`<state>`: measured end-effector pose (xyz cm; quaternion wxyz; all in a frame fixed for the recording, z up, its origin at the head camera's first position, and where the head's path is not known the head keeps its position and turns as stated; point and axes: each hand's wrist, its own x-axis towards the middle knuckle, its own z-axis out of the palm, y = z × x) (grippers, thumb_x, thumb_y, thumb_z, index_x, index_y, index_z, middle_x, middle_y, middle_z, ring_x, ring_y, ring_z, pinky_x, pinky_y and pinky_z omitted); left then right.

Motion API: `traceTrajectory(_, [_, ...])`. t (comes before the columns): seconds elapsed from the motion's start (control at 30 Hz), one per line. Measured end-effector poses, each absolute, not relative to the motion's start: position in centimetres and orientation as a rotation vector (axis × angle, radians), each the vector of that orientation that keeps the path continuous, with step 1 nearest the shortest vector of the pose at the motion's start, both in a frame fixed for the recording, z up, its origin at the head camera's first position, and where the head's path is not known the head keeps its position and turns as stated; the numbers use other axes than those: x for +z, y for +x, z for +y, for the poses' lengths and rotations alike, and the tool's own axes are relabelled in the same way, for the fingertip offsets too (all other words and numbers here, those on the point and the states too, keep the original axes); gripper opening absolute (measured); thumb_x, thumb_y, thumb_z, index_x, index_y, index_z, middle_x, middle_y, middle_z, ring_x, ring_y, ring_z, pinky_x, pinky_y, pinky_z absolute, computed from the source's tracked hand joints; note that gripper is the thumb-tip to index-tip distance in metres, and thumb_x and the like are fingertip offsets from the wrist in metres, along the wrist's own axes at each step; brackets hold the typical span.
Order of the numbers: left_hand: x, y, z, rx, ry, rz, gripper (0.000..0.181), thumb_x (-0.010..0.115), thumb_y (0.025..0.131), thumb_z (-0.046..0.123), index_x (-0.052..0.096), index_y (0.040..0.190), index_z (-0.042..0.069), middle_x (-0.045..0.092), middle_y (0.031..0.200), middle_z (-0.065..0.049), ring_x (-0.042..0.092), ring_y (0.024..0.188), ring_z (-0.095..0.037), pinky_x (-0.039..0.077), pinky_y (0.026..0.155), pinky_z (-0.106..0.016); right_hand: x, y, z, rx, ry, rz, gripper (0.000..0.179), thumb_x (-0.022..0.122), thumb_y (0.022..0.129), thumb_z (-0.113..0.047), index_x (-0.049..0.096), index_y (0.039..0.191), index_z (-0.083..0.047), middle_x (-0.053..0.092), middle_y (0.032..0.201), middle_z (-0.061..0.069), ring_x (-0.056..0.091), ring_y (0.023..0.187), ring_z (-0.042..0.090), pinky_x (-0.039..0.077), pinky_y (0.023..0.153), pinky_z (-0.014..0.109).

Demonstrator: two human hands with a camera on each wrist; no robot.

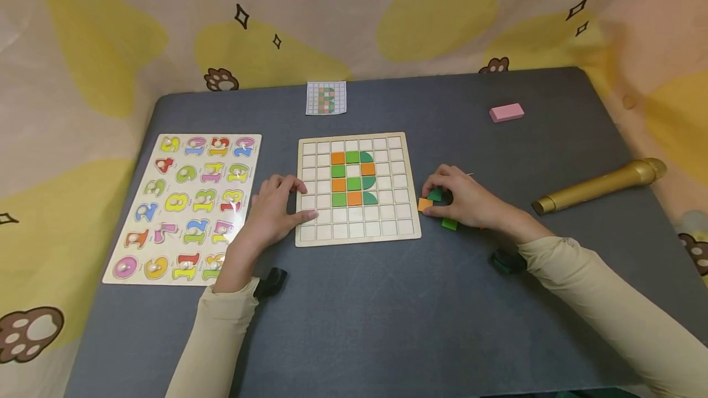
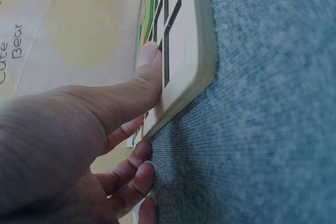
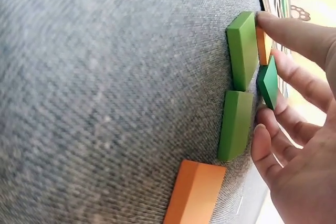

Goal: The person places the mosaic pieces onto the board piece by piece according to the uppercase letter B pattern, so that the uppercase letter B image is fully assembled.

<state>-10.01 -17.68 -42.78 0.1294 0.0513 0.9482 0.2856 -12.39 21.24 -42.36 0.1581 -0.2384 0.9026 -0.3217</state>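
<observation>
My left hand point(image 1: 273, 210) rests at the left side of a wooden grid board point(image 1: 412, 214), its thumb point(image 2: 149, 56) laid over the surface and other fingers along the edge. Orange, green and dark green pieces fill several squares in the board's middle. Right of the board, my right hand point(image 1: 461, 196) pinches an orange square block point(image 1: 424, 204) between thumb and index finger. A dark green piece point(image 3: 268, 84) sits beside those fingertips. Two green blocks, one nearer the thumb point(image 3: 243, 51) and another green block point(image 3: 235, 124), lie close by with an orange block point(image 3: 195, 192).
A number puzzle board point(image 1: 182, 214) lies at the left, partly under the left forearm. Behind the grid board is a small pattern card point(image 1: 326, 98). A pink block point(image 1: 506, 112) and a gold microphone-shaped object point(image 1: 600, 186) lie on the right of the grey table point(image 1: 387, 312).
</observation>
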Motion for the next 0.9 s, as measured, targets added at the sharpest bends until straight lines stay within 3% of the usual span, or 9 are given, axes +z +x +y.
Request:
traceTrajectory(0.37, [-42.8, -10.0, -17.7, 0.844, 0.155, 2.762, 0.052, 0.087, 0.089, 0.032, 0.058, 0.125, 0.009, 0.05, 0.142, -0.023, 0.041, 0.133, -0.042, 0.032, 0.105, -0.061, -41.8, -12.4, 20.9, -0.916, -0.661, 2.6, 0.019, 0.087, 0.089, -0.014, 0.068, 0.094, -0.011, 0.058, 0.116, 0.012, 0.046, 0.111, 0.031, 0.039, 0.095, 0.047])
traceTrajectory(0.67, [-42.6, -10.0, -17.7, 0.842, 0.16, 2.759, 0.051, 0.086, 0.09, 0.032, 0.057, 0.126, 0.009, 0.05, 0.14, -0.023, 0.041, 0.133, -0.042, 0.031, 0.105, -0.062, -41.9, -12.2, 18.3, -1.189, -0.497, 2.698, 0.015, 0.084, 0.091, -0.011, 0.071, 0.098, -0.006, 0.068, 0.086, 0.008, 0.059, 0.078, 0.02, 0.045, 0.069, 0.023])
traceTrajectory(0.9, [-42.7, -10.0, -17.8, 0.838, 0.166, 2.756, 0.052, 0.086, 0.09, 0.033, 0.057, 0.126, 0.009, 0.05, 0.14, -0.022, 0.041, 0.132, -0.042, 0.031, 0.105, -0.062, -42.6, -10.8, 13.1, -1.347, -0.606, 2.6, 0.01, 0.081, 0.093, -0.005, 0.075, 0.101, -0.005, 0.076, 0.092, 0.008, 0.069, 0.08, 0.017, 0.055, 0.074, 0.026])
